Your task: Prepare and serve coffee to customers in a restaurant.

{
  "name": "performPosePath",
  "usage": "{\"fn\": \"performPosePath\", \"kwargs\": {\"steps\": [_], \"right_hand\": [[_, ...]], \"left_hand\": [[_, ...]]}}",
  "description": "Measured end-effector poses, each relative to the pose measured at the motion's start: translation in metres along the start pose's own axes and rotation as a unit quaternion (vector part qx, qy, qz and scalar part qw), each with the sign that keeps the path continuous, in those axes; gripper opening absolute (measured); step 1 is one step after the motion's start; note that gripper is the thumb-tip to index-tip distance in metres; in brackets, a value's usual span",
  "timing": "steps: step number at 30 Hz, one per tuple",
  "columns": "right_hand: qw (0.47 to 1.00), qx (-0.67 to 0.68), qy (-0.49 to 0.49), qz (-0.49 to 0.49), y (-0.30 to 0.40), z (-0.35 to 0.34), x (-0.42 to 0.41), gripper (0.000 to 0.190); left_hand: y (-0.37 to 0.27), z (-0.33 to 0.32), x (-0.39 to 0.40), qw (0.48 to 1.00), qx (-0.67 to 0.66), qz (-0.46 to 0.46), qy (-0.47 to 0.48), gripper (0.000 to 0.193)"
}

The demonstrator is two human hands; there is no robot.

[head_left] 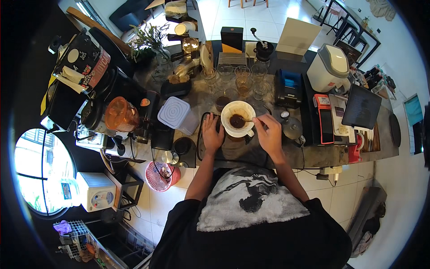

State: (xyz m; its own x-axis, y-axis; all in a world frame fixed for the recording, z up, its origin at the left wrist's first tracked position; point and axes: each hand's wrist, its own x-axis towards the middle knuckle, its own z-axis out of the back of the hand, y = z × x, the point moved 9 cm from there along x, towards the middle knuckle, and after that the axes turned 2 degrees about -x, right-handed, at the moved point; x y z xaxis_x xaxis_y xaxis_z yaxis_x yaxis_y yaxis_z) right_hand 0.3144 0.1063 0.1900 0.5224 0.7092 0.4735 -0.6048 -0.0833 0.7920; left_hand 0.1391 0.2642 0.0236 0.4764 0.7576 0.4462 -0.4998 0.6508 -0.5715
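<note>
A white coffee dripper point(249, 130) lined with a paper filter point(231, 108) stands in front of me. Dark wet coffee point(236, 121) lies in the bottom of the filter. My right hand point(268, 132) pinches a thin spoon or stirrer point(248, 120), whose far end reaches into the coffee. Whatever supports the dripper is mostly hidden beneath it. Flat on the black-edged mat or tray point(231, 153), just left of the dripper, rests my left hand point(212, 133), holding nothing. Behind the dripper is a glass of dark liquid point(222, 102).
Several clear glasses point(242, 84) stand beyond the dripper. A gooseneck kettle point(292, 127) is close on the right, near a black printer point(289, 89). To the left are a lidded plastic container point(178, 114) and a coffee grinder point(121, 114). A pink basket point(161, 180) sits on the floor.
</note>
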Motion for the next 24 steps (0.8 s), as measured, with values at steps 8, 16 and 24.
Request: {"fn": "performPosePath", "kwargs": {"steps": [8, 16, 24], "right_hand": [[1.000, -0.014, 0.018, 0.011, 0.012, 0.001, 0.001, 0.012], [0.996, -0.072, 0.009, 0.045, 0.011, -0.001, 0.005, 0.011], [0.997, -0.071, -0.005, 0.035, 0.011, -0.001, 0.004, 0.012]], "left_hand": [[0.000, 0.000, 0.000, 1.000, 0.000, 0.007, 0.005, 0.042], [-0.002, 0.002, 0.001, 1.000, -0.013, 0.003, 0.002, 0.043], [0.001, 0.001, 0.000, 1.000, -0.006, 0.011, 0.011, 0.043]]}}
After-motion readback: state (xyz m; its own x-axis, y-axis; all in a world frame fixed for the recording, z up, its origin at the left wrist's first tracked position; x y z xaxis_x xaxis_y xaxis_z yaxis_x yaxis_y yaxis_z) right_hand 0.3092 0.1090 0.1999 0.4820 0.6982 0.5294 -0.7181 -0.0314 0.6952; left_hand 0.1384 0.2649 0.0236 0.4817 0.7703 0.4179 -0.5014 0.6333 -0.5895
